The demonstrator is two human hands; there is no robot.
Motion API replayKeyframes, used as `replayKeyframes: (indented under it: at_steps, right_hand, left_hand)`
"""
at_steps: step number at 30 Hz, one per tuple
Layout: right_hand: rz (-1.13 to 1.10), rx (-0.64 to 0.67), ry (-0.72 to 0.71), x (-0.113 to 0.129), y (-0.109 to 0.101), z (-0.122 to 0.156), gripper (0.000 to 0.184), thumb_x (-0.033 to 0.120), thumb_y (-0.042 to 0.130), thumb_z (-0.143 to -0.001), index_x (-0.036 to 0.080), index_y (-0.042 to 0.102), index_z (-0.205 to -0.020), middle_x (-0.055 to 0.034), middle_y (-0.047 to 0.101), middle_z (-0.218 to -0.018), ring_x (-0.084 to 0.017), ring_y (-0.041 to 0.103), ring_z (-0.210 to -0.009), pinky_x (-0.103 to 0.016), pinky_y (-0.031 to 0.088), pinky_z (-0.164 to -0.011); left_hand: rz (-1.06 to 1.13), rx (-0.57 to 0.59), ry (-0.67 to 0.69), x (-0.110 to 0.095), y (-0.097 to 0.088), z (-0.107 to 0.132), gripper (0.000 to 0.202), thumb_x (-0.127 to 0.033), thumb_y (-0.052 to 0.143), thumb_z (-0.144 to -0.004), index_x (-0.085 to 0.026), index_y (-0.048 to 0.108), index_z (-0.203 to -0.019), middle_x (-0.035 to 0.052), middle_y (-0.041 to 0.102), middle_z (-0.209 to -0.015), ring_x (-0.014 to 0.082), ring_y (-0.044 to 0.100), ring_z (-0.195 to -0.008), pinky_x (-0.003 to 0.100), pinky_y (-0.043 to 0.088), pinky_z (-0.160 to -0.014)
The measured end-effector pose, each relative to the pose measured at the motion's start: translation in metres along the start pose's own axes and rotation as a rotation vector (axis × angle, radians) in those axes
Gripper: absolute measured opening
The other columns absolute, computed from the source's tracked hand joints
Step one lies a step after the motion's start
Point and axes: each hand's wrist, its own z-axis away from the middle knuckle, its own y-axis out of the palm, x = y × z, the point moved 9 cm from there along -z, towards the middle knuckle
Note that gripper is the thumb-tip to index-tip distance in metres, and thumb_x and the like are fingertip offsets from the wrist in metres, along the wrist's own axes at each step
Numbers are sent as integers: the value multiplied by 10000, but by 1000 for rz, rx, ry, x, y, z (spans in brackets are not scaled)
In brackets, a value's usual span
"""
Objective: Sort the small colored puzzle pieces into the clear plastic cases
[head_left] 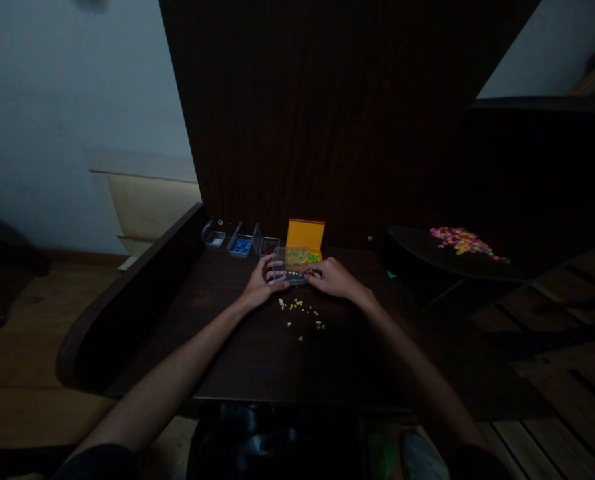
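Note:
My left hand (263,283) grips the left side of a clear plastic box (298,281), its thumb along the near edge and its fingers behind the wall. A few small pale pieces (293,273) lie inside the box. My right hand (331,276) is at the box's right side, fingertips pinched together over its edge; what they hold, if anything, is too small to make out. Just behind stands a yellow case (306,234) with its lid raised and green pieces (313,257) inside. Pale and yellow small pieces (297,305) lie scattered on the dark table in front of my hands.
To the left stand lidded clear boxes: one with blue pieces (240,247), one with dark pieces (269,247), and a small one (215,239) with something white. A pile of pink and yellow pieces (461,241) rests on a shelf at right. A raised side panel (127,293) borders the table.

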Motion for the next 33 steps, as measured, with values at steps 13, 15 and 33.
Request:
replayKeyframes:
  at_steps: [13,15,33]
  right_hand:
    - [194,129,67,-8,15,-1,393,243,437,-912,262,669,-1229,-87,724,-1087,-248,674,-955,-313,502,-808]
    - [207,143,68,-7,15,-1,406,250,431,-914,272,649,-1255,-89,723,-1088,-255,675,-958,-327,501,-817]
    - [7,79,-62,3,13,8,247,186,562,-819,207,752,-975,-6,696,-705,-121,574,-599,-221,368,-604]
  left_hand:
    - [-1,13,9,-7,4,3,778,-87,838,-526,-233,458,-1189,62,518,-1198,160,614,-954,483,469,-984]
    - [-1,8,10,-6,4,3,785,-89,840,-521,-233,455,-1189,65,513,-1203,159,613,-950,479,473,-978]
    - [-10,11,14,-2,0,0,798,-88,850,-522,-233,458,-1203,69,526,-1198,177,626,-959,481,497,-953]
